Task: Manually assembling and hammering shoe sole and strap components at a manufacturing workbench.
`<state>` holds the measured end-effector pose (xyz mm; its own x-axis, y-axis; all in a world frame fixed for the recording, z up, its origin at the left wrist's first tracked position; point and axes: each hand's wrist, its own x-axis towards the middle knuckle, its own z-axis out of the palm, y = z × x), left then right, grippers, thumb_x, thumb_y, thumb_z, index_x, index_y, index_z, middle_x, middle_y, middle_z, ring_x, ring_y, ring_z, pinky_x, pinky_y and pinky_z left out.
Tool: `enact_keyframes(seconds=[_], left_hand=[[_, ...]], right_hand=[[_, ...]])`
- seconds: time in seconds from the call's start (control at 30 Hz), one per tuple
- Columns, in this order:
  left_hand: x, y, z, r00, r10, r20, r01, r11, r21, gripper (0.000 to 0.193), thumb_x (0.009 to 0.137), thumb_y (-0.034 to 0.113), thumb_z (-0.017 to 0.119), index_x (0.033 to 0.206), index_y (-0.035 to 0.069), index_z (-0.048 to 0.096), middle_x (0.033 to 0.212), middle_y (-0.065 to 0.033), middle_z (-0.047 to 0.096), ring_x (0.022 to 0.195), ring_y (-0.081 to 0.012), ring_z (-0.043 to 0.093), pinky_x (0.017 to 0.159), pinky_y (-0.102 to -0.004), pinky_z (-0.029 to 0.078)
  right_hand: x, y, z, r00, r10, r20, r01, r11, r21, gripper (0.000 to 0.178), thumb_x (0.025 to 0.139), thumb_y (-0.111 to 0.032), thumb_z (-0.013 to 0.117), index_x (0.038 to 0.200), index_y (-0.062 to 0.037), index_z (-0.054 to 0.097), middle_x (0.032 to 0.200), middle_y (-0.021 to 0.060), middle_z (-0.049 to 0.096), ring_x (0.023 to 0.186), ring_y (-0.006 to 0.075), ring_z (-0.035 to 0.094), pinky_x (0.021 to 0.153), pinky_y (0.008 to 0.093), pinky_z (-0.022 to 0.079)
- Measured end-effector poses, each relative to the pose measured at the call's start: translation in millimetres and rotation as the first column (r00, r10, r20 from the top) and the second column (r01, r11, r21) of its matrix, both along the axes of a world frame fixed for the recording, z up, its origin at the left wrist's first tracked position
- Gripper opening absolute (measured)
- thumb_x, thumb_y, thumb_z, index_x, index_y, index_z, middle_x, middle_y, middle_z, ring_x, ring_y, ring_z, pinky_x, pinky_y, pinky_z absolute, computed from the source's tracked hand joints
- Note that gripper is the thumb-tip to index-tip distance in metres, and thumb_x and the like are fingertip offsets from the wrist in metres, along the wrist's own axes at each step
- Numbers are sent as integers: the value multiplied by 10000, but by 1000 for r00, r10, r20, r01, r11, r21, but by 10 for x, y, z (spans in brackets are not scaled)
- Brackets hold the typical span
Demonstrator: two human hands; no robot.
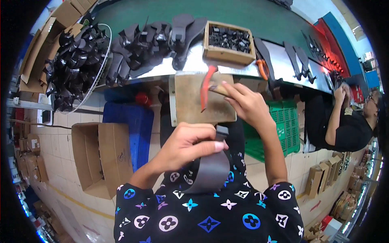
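My left hand (192, 146) is closed around a dark shoe sole with a heel (210, 172). Its broad curved part hangs toward my lap, and the small black heel end points up between thumb and fingers. In my right hand (249, 104) is a hammer (205, 90) with a red head, gripped by its short wooden handle. The hammer head is over a worn, pale work block (186, 101) at the bench edge, a little beyond the heel end and apart from it. Whether the head touches the block I cannot tell.
On the bench lie several dark soles (186, 36), a wooden box (229, 56) of small black pieces and orange-handled pliers (262, 69). A basket (97, 79) of black heels stands left. Below are a blue crate (139, 133), cardboard box (115, 158) and green crate (283, 125). A co-worker (344, 121) sits right.
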<state>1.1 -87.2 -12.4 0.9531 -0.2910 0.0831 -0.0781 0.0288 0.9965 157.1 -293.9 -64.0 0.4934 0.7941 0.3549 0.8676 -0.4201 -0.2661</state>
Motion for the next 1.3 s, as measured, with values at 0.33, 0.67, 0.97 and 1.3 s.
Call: enact_keyframes(seconds=[0.33, 0.67, 0.97, 1.3], left_hand=[[-164, -243, 93, 882, -251, -398, 98, 925, -367, 300, 1030, 206, 516, 1085, -62, 642, 1093, -118, 631, 1073, -205, 597, 973, -313, 451], [-175, -420, 55, 795, -351, -494, 98, 879, -467, 312, 1057, 228, 475, 1054, -42, 631, 1068, -116, 629, 1066, -195, 584, 971, -313, 439], [233, -624, 247, 873, -269, -407, 274, 961, -47, 303, 1047, 228, 459, 1105, -39, 591, 1089, -150, 613, 1064, -235, 576, 944, -344, 439], [942, -1034, 158, 911, -159, -381, 236, 958, 162, 275, 1029, 190, 465, 1054, -35, 621, 1046, -138, 639, 1033, -250, 594, 923, -348, 438]], right_hand=[[-801, 86, 133, 265, 679, -684, 117, 682, 722, 548, 963, -531, 576, 992, 7, 675, 1029, 161, 662, 1062, 317, 595, 959, 467, 459], [-906, 7, 55, 50, 792, -609, 235, 583, 778, 564, 952, -586, 553, 873, -36, 646, 906, 106, 631, 933, 287, 592, 906, 445, 453], [-652, -400, 42, 606, 533, -591, 102, 684, 722, 291, 871, -237, 638, 1058, -31, 722, 1080, 88, 747, 1148, 289, 661, 1106, 506, 297], [-29, -756, -115, 868, 358, -345, -2, 695, 719, 253, 930, -69, 558, 1145, -34, 687, 1120, 88, 729, 1084, 259, 692, 1123, 558, 350]])
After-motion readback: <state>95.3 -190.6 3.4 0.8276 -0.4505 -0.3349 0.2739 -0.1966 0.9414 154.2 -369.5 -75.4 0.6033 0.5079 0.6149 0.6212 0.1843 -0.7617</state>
